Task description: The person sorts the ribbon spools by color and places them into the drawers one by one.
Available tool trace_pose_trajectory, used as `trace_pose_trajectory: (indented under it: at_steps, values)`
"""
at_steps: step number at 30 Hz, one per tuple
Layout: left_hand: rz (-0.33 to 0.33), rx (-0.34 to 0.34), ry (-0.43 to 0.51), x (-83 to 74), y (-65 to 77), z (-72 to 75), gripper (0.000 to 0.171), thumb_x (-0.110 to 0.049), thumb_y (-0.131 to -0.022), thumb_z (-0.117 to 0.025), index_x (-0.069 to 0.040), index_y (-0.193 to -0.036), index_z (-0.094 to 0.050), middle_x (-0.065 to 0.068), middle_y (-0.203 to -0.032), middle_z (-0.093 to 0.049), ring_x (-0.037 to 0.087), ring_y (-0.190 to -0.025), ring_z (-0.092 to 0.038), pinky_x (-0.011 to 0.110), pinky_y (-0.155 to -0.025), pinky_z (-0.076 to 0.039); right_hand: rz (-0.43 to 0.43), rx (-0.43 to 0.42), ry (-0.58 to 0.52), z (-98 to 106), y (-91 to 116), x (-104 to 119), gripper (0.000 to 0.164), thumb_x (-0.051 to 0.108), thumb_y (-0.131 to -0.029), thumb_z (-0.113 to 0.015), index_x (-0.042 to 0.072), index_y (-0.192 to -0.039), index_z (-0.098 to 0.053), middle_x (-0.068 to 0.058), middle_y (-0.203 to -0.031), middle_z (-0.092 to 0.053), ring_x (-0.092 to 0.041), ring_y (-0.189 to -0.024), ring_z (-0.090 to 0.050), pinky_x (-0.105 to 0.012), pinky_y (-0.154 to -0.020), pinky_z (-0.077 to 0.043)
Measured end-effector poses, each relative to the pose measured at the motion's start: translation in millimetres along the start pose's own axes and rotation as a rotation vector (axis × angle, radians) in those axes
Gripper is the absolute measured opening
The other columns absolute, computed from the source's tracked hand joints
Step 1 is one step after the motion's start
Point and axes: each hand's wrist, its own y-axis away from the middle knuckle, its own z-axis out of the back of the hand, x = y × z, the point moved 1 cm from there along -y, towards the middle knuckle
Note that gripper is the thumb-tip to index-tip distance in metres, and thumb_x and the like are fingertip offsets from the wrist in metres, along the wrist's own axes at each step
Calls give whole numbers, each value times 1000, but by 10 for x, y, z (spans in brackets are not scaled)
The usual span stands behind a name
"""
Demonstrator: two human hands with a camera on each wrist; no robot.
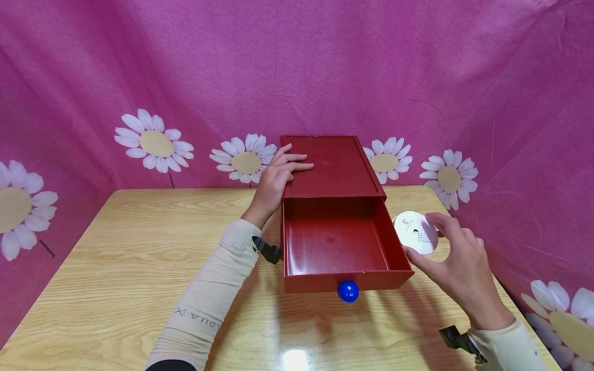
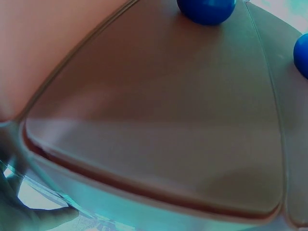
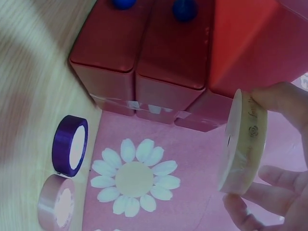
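1. On my feed, the right hand pinches a round, white-faced spool of cream printed ribbon by its rim, thumb opposite fingers. A smooth rim could slip out if that pinch eases.

2. Just left of the right hand is the side wall of a pulled-out red plastic drawer; I judge the spool could knock it if swung inward too low. Whether the thumb touches that wall, I can't tell from the head view.

3. The left hand rests with fingers spread on top of the red plastic cabinet. Should it lift, a bump on the jutting drawer might shift or tip the unit.

4. Left of the right hand, a round glossy blue knob sticks out; the black wrist strap could catch it if the arm sweeps across.

5. On the pale wood-grain desk, well apart from the right hand, lie a purple ribbon spool and a pink ribbon spool; a dropped spool could knock them askew.
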Motion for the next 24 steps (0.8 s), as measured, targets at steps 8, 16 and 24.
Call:
trace_pose_trajectory:
  at_steps: [8, 16, 24]
  values:
    - [3, 0, -13, -24, 8, 6, 45, 6, -78, -33, 11, -105, -70, 26, -120, -61, 40, -138, -31, 42, -116, -18, 15, -23, 0, 43, -37, 31, 76, 19, -56, -90, 3, -122, -56, -18, -100, -63, -31, -85, -51, -42, -69, -25]
    - [-34, -7, -16, 182, -9, -17, 46, 6, -79, -34, 9, -105, -71, 24, -121, -62, 37, -139, -31, 39, -117, -17, 34, -35, 17, 90, -75, 74, 78, 21, -54, -91, 5, -123, -56, -19, -107, -65, -34, -89, -52, -46, -70, -23]
    - [-47, -13, -48, 404, -24, -44, 48, 0, -79, -35, -2, -106, -75, 13, -122, -64, 30, -139, -32, 29, -115, -18, 63, -44, -5, 111, -110, 120, 79, 20, -54, -91, 3, -124, -57, -22, -116, -65, -37, -95, -55, -52, -78, -27]
